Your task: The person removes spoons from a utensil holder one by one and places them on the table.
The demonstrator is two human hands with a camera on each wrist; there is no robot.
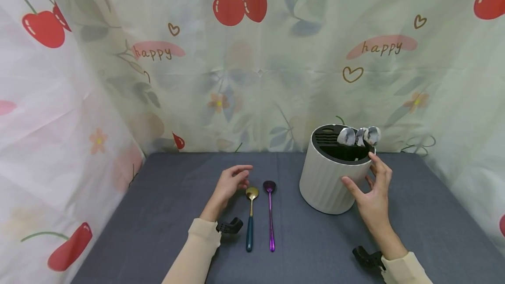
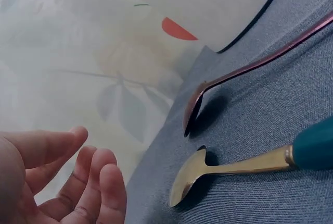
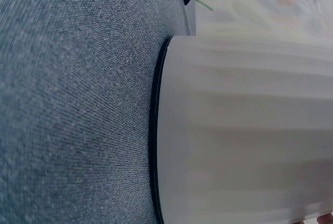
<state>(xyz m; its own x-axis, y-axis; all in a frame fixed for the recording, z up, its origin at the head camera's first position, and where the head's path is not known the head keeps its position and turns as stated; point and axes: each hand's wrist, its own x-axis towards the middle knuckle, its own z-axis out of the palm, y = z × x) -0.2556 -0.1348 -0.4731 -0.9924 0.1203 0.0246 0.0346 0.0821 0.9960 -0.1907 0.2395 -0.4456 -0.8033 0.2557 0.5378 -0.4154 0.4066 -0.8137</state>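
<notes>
My right hand (image 1: pixel 375 187) grips the side of a white ribbed utensil holder (image 1: pixel 327 183), thumb at its front and fingertips at the upper right rim. In the right wrist view, the holder's wall (image 3: pixel 244 130) fills much of the picture. Three shiny silver utensil heads (image 1: pixel 360 136) stick out of its black slotted top. My left hand (image 1: pixel 230 183) hovers with loosely bent fingers and holds nothing. Just right of it lies a spoon with a gold bowl and dark teal handle (image 1: pixel 250 231). Beside that lies a long purple spoon (image 1: pixel 271 216), roughly parallel.
A dark grey-blue cloth (image 1: pixel 165 214) covers the table. Behind it and at the sides hangs a pale curtain (image 1: pixel 256 73) printed with cherries and leaves. Each wrist wears a black band camera, the left one (image 1: pixel 230 226) near the teal handle.
</notes>
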